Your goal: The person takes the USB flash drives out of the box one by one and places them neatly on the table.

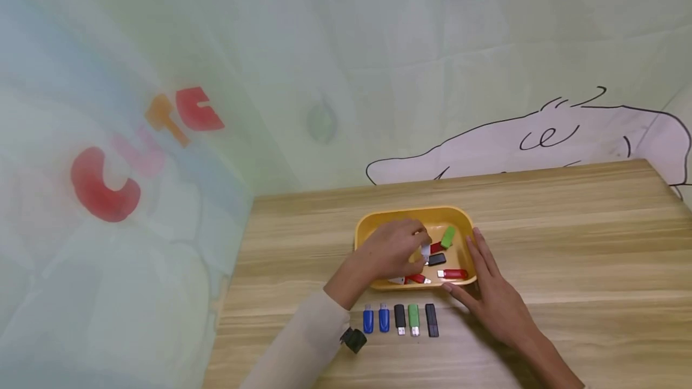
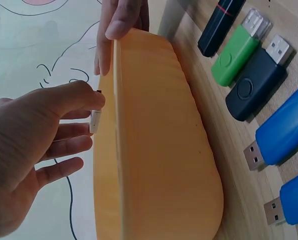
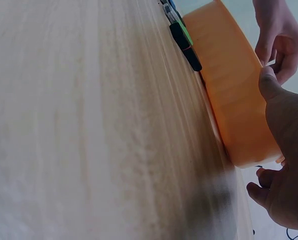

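Note:
A yellow plastic tray (image 1: 361, 239) holds several USB sticks, among them a green one (image 1: 447, 237), a black one (image 1: 437, 259) and a red one (image 1: 455, 274). My left hand (image 1: 393, 250) reaches over the near rim into it. Between thumb and fingers it pinches a small stick with a white end (image 2: 95, 120), mostly covered by the fingertips. My right hand (image 1: 498, 302) holds the tray's near right corner, thumb on the near rim and fingers along the right side. In the right wrist view that thumb (image 3: 269, 80) lies at the rim.
In front of the tray a row of USB sticks lies on the wooden table (image 1: 567, 245): two blue (image 1: 368, 320), one black (image 1: 400, 318), one green (image 1: 413, 317) and a longer dark one (image 1: 432, 320). A printed curtain (image 1: 432, 65) hangs behind the table.

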Demonstrator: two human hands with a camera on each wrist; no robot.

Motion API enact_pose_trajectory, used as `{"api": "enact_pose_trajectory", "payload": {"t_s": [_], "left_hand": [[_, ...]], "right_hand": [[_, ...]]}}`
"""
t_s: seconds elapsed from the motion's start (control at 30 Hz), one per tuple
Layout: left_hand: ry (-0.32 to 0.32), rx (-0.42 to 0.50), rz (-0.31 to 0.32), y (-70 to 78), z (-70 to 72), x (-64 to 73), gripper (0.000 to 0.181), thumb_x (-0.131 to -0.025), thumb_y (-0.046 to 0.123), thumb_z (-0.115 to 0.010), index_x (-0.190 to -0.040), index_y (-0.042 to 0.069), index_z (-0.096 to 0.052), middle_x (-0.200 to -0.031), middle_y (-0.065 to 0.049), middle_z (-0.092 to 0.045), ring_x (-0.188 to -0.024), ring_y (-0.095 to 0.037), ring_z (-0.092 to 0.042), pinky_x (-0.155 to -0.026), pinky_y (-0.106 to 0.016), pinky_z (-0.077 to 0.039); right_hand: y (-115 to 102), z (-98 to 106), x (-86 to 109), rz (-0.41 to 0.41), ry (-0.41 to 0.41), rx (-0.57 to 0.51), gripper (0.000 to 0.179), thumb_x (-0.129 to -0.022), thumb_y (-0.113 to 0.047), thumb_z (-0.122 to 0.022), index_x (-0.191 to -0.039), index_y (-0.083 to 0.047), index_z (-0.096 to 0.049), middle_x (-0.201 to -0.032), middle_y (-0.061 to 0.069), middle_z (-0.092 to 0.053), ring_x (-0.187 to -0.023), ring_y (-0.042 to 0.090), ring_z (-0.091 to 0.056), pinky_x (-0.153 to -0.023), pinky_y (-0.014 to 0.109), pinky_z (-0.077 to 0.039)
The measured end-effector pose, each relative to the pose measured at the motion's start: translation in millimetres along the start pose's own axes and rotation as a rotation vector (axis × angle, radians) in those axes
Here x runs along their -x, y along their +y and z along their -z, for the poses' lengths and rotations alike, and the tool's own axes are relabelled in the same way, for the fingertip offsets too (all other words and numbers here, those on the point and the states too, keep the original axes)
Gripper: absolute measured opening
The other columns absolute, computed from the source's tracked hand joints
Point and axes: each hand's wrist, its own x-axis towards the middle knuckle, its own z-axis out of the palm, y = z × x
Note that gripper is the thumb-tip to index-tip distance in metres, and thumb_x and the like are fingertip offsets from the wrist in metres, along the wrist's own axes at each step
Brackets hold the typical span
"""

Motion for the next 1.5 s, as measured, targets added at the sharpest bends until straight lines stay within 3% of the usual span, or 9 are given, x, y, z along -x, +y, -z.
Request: {"api": "enact_pose_trajectory", "payload": {"t_s": [0.43,0.73,1.17,1.5], "left_hand": [[0.04,-0.009,-0.018,9.7,3.2,9.7,0.042,-0.099,0.042,-0.073,-0.134,0.019,-0.07,-0.139,0.0,-0.067,-0.128,-0.016,-0.063,-0.11,-0.028,-0.052],[0.091,-0.013,-0.037,17.0,-0.1,17.1,0.038,-0.1,0.043,-0.07,-0.13,0.02,-0.071,-0.132,0.002,-0.069,-0.118,-0.013,-0.065,-0.104,-0.024,-0.054],[0.128,-0.009,-0.067,27.5,3.9,25.3,0.04,-0.099,0.044,-0.071,-0.132,0.02,-0.072,-0.13,0.004,-0.07,-0.119,-0.011,-0.065,-0.105,-0.022,-0.053],[0.16,0.001,-0.102,34.6,1.7,29.9,0.039,-0.099,0.047,-0.072,-0.128,0.021,-0.072,-0.127,0.005,-0.071,-0.112,-0.009,-0.066,-0.099,-0.02,-0.054]], "right_hand": [[0.6,0.0,0.5,0.009,0.003,-0.005,0.103,-0.099,-0.059,-0.068,-0.173,-0.022,-0.007,-0.181,-0.001,0.002,-0.128,0.052,-0.062,-0.095,0.07,-0.054],[0.8,0.2,0.9,0.001,-0.001,0.004,0.104,-0.098,-0.061,-0.068,-0.173,-0.022,-0.007,-0.181,-0.004,0.005,-0.128,0.051,-0.062,-0.096,0.07,-0.053],[2.1,-1.4,1.9,-0.002,0.002,0.005,0.105,-0.097,-0.061,-0.069,-0.173,-0.022,-0.007,-0.181,-0.004,0.005,-0.132,0.051,-0.059,-0.098,0.07,-0.053],[2.1,-1.5,1.5,0.008,0.006,0.003,0.103,-0.098,-0.059,-0.069,-0.173,-0.021,-0.009,-0.181,-0.004,0.004,-0.123,0.048,-0.065,-0.092,0.069,-0.056]]}}
